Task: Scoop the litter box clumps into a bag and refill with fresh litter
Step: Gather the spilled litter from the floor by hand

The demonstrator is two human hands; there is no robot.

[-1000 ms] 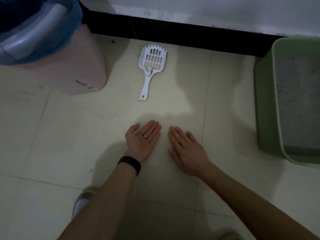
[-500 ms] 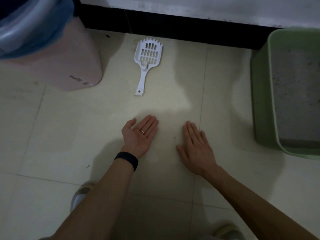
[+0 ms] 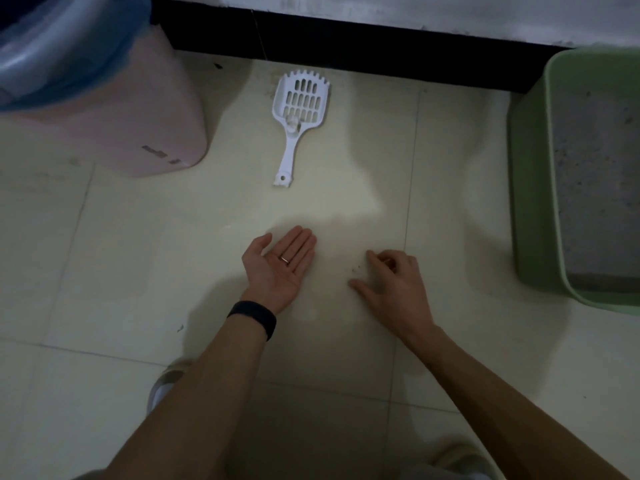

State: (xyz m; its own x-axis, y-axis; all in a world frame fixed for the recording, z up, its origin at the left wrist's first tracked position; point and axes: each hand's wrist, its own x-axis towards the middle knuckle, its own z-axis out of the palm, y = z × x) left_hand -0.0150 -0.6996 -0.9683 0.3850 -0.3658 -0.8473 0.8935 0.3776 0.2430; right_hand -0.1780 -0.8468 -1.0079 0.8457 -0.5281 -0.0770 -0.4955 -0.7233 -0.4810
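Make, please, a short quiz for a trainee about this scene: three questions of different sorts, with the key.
1. True or false: the white scoop lies on the floor, outside the green litter box.
2. Choose one. The left hand is: A. palm up with straight fingers; B. round the scoop's handle; C. inside the litter box.
3. Fill the gap: seen by the person, the pink bin stands to the ___ of the scoop.
Key: 1 true; 2 A; 3 left.
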